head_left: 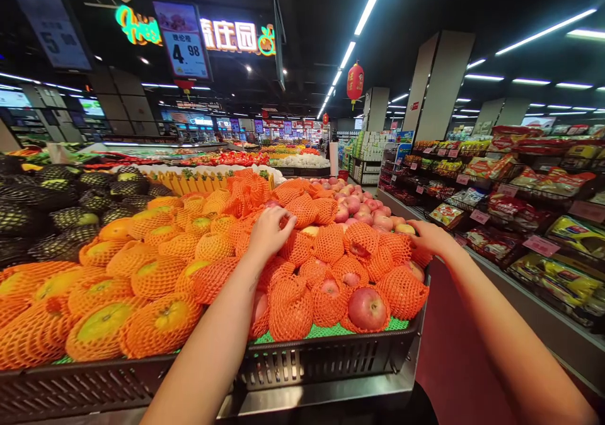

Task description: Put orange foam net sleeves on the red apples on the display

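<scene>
My left hand [271,228] is over the middle of the fruit heap, fingers loosely curved and thumb apart, with a red apple [271,203] just beyond it. Some of its fingers are hidden from this side. At the right edge of the heap, the fingertips of my right hand [429,238] rest against an apple in an orange foam net [397,246]; its fingers are bent but not closed round it. Between my forearms lie several netted apples, one showing its bare red side [367,309] at the front. Netted yellow-orange citrus fruits [161,267] lie left of my left forearm.
A black slatted crate edge [326,363] borders the heap in front, above a metal ledge. Bare apples [363,207] are piled behind. Dark netted melons [75,198] lie at far left. Shelves of packaged goods [520,217] run along the right, past a red floor strip [454,349].
</scene>
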A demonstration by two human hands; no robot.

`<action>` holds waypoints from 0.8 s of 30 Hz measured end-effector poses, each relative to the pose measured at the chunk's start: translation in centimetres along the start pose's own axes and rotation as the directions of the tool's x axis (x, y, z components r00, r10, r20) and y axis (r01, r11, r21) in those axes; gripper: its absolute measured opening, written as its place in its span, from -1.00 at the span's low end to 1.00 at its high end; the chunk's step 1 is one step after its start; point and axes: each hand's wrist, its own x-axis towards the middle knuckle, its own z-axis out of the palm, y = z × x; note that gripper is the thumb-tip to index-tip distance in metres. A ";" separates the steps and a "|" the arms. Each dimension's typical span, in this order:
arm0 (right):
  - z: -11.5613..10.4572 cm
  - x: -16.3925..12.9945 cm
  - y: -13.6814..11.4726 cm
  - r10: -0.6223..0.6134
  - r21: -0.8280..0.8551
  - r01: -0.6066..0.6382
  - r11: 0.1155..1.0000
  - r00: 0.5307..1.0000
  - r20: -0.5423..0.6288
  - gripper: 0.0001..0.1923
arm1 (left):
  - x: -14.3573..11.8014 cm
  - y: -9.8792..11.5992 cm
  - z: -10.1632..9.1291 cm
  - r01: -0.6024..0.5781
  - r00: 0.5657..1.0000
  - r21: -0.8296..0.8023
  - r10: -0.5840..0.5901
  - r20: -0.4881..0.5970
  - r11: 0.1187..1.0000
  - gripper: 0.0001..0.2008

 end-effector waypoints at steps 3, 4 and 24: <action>-1.8 -4.3 -5.0 -0.148 0.024 0.171 0.985 0.908 -0.392 -0.50 | 0.0 0.1 -0.2 0.001 0.999 -0.010 -0.002 -0.053 1.000 -0.80; -2.5 -6.0 -7.0 -0.185 0.042 0.239 0.970 0.842 -0.507 -0.52 | 0.0 0.3 -0.4 0.001 0.997 -0.016 -0.002 -0.075 1.000 -0.80; 3.9 -0.3 -18.1 -0.092 0.508 0.344 0.790 0.885 -0.457 -0.58 | -2.4 6.0 -6.7 -0.037 0.992 0.147 0.054 -0.114 0.988 -0.83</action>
